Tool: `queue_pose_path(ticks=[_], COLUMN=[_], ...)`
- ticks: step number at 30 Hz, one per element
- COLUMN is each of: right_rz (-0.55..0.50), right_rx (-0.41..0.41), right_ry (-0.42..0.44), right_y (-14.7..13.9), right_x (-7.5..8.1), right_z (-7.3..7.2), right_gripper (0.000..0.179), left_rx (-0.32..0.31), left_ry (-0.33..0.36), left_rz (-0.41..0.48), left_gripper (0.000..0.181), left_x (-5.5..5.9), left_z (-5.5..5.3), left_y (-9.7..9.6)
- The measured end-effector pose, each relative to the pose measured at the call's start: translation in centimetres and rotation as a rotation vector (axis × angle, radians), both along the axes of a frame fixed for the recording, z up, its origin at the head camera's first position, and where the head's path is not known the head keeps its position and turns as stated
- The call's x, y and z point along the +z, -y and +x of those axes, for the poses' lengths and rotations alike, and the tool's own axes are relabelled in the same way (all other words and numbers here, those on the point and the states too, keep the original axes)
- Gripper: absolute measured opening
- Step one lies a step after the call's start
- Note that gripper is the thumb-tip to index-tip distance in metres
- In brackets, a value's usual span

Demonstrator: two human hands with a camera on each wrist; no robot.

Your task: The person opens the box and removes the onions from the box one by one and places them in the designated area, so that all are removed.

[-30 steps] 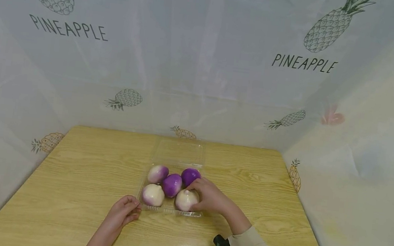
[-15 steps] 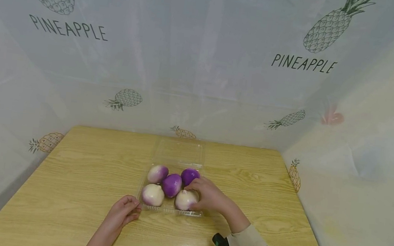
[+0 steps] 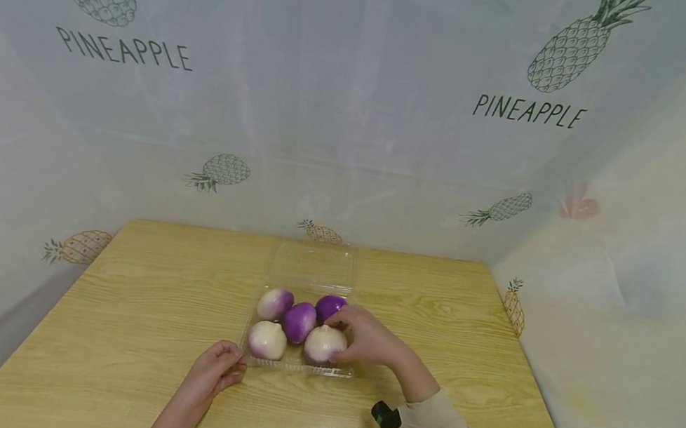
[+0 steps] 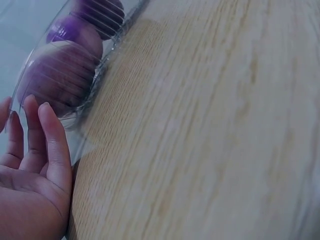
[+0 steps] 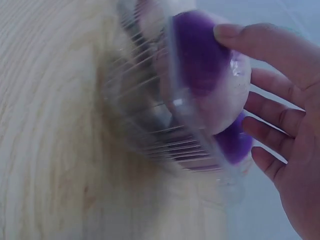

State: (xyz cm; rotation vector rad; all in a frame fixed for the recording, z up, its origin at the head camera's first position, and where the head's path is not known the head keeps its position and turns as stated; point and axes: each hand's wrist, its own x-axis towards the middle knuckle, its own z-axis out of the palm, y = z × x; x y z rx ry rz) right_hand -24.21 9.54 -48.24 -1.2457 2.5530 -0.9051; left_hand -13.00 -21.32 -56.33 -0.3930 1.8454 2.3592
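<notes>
A clear plastic clamshell box (image 3: 295, 367) holds several glossy purple-and-white onions, one a deeper purple (image 3: 329, 306) at the back right. My right hand (image 3: 370, 338) grips the front-right onion (image 3: 323, 346), a pale one with its nub up. In the right wrist view, the thumb presses this onion's purple side (image 5: 200, 55) while the fingers curve round the far side. My left hand (image 3: 213, 371) pinches the box's front-left corner, close to another pale onion (image 3: 267, 341). From the left wrist, the fingertips (image 4: 46, 107) show right at the box rim.
The hinged lid (image 3: 312, 265) lies open behind the box, flat on the wood-grain table (image 3: 169, 293). A pineapple-print curtain (image 3: 352, 137) encloses the back and sides. A small black device (image 3: 385, 416) sits at the right sleeve's cuff.
The front-right onion shifts and turns slightly under my right hand, its nub tilting a little. My left hand stays at the box corner.
</notes>
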Motion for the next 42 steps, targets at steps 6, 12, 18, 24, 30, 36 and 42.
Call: queue_pose_path(ticks=[6,12,18,24,30,36,42], right_rz=[-0.094,-0.147,-0.209,-0.249,-0.281,-0.302,-0.298], right_rx=[-0.014,-0.074,-0.235,-0.374,-0.459,-0.529,-0.588], right_ry=[0.014,-0.05,-0.099,-0.093,-0.088,-0.07,-0.042], right_y=[-0.7,-2.0,-3.4,-4.6,-5.2,-5.5,-5.5], right_x=[2.0,3.1,3.4,3.1,2.5,1.7,0.8], right_z=[0.4,-0.1,-0.8,-1.6,-2.5,-3.3,-4.2], right_gripper=[0.05,0.052,0.054,0.055,0.057,0.06,0.06], left_rx=[-0.001,-0.003,0.0,0.009,-0.011,-0.044,-0.057], left_ry=[-0.001,-0.008,-0.007,0.0,-0.012,-0.017,-0.015], left_rz=[0.004,0.004,0.001,0.0,-0.001,-0.001,-0.003], left_gripper=[0.005,0.005,0.006,0.005,0.005,0.006,0.005], left_x=[0.0,0.0,-0.2,-0.2,-0.2,0.0,0.2], left_z=[0.2,0.3,0.2,0.1,0.0,0.0,-0.1], left_y=[-0.1,-0.2,-0.3,-0.3,0.0,0.2,0.4])
